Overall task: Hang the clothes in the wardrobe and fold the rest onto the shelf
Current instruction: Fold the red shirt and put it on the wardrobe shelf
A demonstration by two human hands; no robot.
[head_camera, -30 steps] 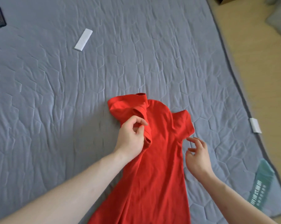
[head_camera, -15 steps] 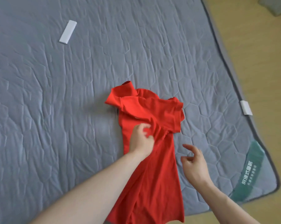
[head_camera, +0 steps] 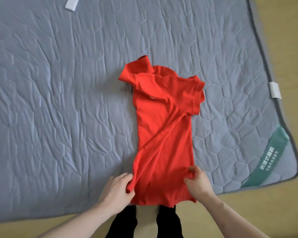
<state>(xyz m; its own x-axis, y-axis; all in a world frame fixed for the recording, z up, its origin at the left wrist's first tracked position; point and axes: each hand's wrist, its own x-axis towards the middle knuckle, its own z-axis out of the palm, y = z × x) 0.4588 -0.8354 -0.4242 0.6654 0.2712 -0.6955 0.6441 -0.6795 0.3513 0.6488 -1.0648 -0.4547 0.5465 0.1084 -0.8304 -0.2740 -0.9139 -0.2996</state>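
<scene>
A red short-sleeved shirt lies on the grey quilted mat, folded lengthwise into a narrow strip, with both sleeves turned in over the chest. Its collar end points away from me and its hem hangs just over the mat's near edge. My left hand pinches the shirt's lower left edge near the hem. My right hand pinches a fold of fabric at the lower right edge. Both hands sit at the bottom corners of the shirt.
A white flat strip lies on the mat at the far left. A white tag and a green label mark the mat's right border. Wooden floor runs along the right and near sides. My dark trouser legs stand below the hem.
My left hand has let go of the shirt's chest and moved down to its lower left edge. My right hand has closed on the lower right edge. The view has shifted nearer.
</scene>
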